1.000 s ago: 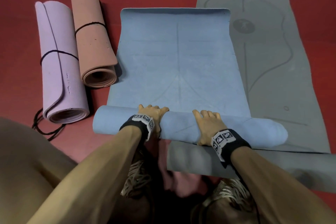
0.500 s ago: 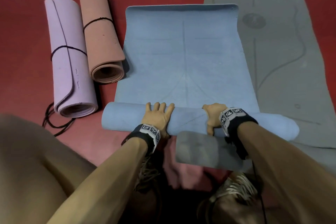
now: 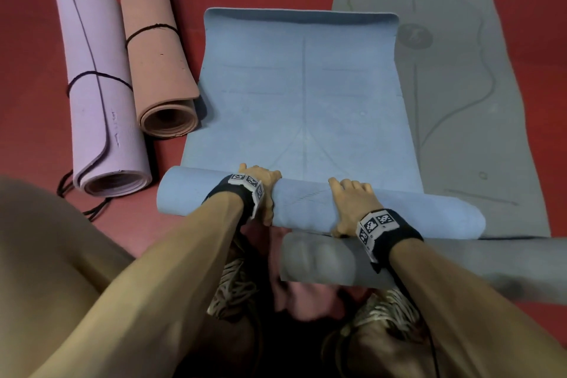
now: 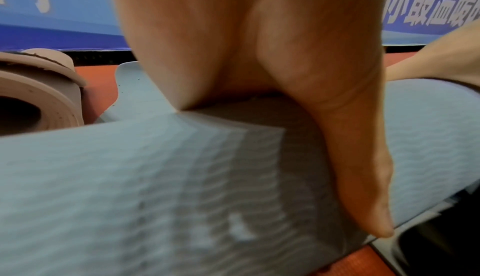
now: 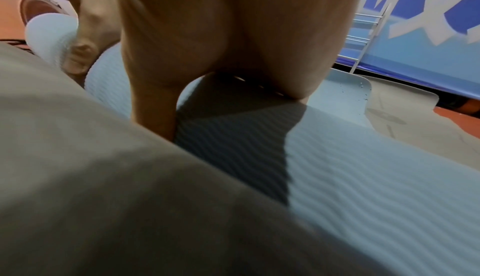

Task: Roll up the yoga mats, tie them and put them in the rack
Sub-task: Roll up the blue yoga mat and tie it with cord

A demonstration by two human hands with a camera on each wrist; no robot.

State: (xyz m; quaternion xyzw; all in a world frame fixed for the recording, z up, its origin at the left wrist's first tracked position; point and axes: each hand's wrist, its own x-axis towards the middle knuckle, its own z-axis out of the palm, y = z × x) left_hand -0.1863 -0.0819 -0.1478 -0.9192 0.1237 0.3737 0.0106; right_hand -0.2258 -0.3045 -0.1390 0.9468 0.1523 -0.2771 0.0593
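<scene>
A blue yoga mat (image 3: 303, 95) lies on the red floor, its near end wound into a thick roll (image 3: 306, 205) and the far part still flat. My left hand (image 3: 264, 184) grips the roll left of centre, fingers curled over its far side and thumb (image 4: 363, 178) down the near side. My right hand (image 3: 352, 199) holds the roll right of centre, fingers wrapped over the top. In the wrist views the left hand (image 4: 259, 44) and the right hand (image 5: 221, 34) press on the ribbed blue roll (image 4: 130, 178).
A purple rolled mat (image 3: 101, 101) and a pink rolled mat (image 3: 156, 49), each tied with black cord, lie at the left. A loose black cord (image 3: 89, 209) lies by the purple one. A grey mat (image 3: 460, 101) is spread at right, its curled near end (image 3: 319, 261) against the blue roll. A white rack (image 5: 369, 32) stands by the far wall.
The blue roll has turned forward and grown thicker. My left hand went from flat on top to curled over the roll. My right hand shifted back onto the top.
</scene>
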